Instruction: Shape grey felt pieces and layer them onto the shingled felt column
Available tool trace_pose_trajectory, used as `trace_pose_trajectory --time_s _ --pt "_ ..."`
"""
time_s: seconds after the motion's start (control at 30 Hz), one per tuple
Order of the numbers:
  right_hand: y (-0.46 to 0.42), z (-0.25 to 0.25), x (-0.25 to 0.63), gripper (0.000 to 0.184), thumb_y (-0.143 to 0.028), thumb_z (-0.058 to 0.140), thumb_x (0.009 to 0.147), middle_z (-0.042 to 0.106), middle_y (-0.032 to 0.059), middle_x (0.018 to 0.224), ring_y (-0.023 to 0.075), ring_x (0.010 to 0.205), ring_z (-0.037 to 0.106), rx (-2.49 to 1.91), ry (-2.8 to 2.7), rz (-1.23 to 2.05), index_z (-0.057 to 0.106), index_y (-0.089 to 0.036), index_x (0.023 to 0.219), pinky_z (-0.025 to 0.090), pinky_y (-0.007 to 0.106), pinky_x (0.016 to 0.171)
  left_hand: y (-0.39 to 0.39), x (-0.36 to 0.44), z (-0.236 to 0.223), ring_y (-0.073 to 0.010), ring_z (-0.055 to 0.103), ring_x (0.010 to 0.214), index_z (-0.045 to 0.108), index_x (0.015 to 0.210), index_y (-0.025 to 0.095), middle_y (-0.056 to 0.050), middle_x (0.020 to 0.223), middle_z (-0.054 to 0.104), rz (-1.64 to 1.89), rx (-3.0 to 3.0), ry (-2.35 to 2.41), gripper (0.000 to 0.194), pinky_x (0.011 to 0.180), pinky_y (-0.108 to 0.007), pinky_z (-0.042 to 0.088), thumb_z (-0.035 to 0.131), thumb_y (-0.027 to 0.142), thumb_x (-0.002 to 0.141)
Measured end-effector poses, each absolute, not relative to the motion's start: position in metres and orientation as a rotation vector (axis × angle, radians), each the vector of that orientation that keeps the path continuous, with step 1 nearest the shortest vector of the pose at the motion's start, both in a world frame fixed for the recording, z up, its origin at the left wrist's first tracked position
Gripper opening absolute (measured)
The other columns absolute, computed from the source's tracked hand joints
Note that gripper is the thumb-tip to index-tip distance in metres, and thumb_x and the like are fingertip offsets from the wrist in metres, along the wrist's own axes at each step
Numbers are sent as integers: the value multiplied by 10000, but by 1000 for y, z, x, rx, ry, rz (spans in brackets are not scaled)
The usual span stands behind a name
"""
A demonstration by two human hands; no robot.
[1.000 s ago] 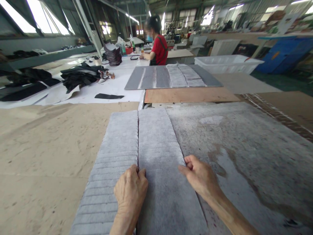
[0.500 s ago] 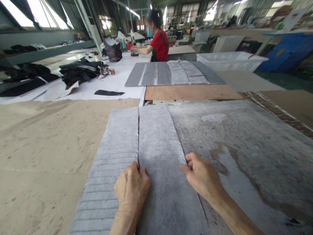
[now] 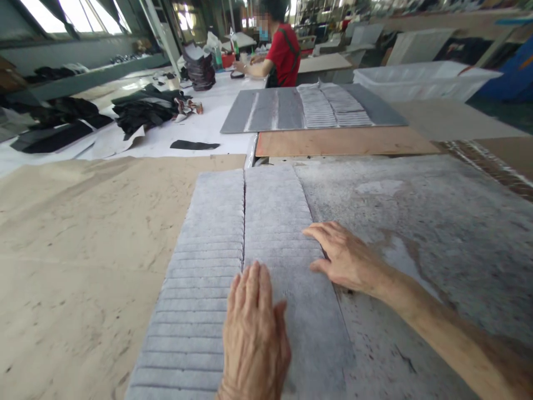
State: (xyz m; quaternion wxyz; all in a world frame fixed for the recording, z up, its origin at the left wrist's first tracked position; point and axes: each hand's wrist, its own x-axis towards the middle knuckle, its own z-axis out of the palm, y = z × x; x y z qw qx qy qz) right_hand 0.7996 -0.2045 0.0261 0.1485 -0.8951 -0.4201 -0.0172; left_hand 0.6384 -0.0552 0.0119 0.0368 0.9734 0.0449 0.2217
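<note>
Two long columns of overlapping light-grey fabric strips lie side by side, the left column [image 3: 187, 289] and the right column [image 3: 277, 211], with a narrow dark seam between them. My left hand [image 3: 256, 333] rests flat over the seam, fingers stretched forward and holding nothing. At the outer edge of the right column is my right hand [image 3: 345, 255], its thumb and fingers apart over that edge. Horizontal ridges show where the layers overlap. The near part of the seam is hidden under my left hand.
Brown paper [image 3: 83, 250] covers the table at left; a stained grey board [image 3: 416, 222] lies at right. Farther off are a grey board [image 3: 287, 111] bearing similar strips, black fabric pieces [image 3: 144, 108], a white plastic tub [image 3: 425, 80] and a seated person [image 3: 285, 53] in red.
My left hand has opened from a pinch at the seam and flattened, shifting right and nearer. My right hand has let go of the column's edge and moved slightly forward, fingers spreading.
</note>
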Motion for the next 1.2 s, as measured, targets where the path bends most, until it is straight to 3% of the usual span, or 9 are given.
trace_pose_trajectory --time_s 0.1,0.2,0.37,0.6,0.77,1.0,1.2 --pt "-203 26 805 465 -157 679 626 571 98 1083 252 1025 492 -2577 -1246 -27 537 -150 1069 427 398 890 -71 618 -5 -304 326 1292 338 1338 38 -190 1406 344 516 3015 -20 592 990 -427 401 451 346 845" --pt "-202 28 808 484 -178 697 613 572 97 1044 256 992 498 -2592 -1266 -29 544 -138 1071 427 401 879 -78 610 -16 -302 271 1323 283 1377 71 -173 1443 280 456 2996 13 673 1008 -427 395 426 461 848" --pt "-202 32 796 485 -160 670 610 533 121 1101 292 1017 484 -2630 -1231 -204 541 -143 1077 416 440 871 -80 610 -14 -288 196 1350 231 1400 88 -155 1469 212 386 2968 68 677 1058 -428 342 389 468 863" --pt "-211 22 772 233 -146 561 702 600 62 924 208 887 541 -2518 -1154 -173 571 -173 934 456 339 791 -81 610 -14 -290 190 1351 241 1398 92 -163 1463 223 379 2953 81 657 1047 -452 352 377 454 867" --pt "-208 25 768 307 -156 605 686 598 95 999 267 958 498 -2576 -1202 -346 570 -145 991 410 407 838 -80 612 -15 -316 192 1346 231 1399 74 -188 1463 202 389 2945 59 704 1038 -473 357 388 487 852" --pt "-211 23 770 186 -167 611 675 602 34 818 187 782 552 -2585 -993 -99 549 -183 850 444 303 680 -78 612 -19 -322 203 1341 234 1400 78 -192 1457 220 384 2979 30 704 1015 -473 384 402 479 846" --pt "-215 27 760 203 -142 584 698 603 35 892 184 886 538 -2552 -969 -61 553 -191 893 420 299 777 -77 613 -22 -338 237 1328 216 1402 65 -205 1452 226 411 3037 12 717 979 -485 417 458 403 818"
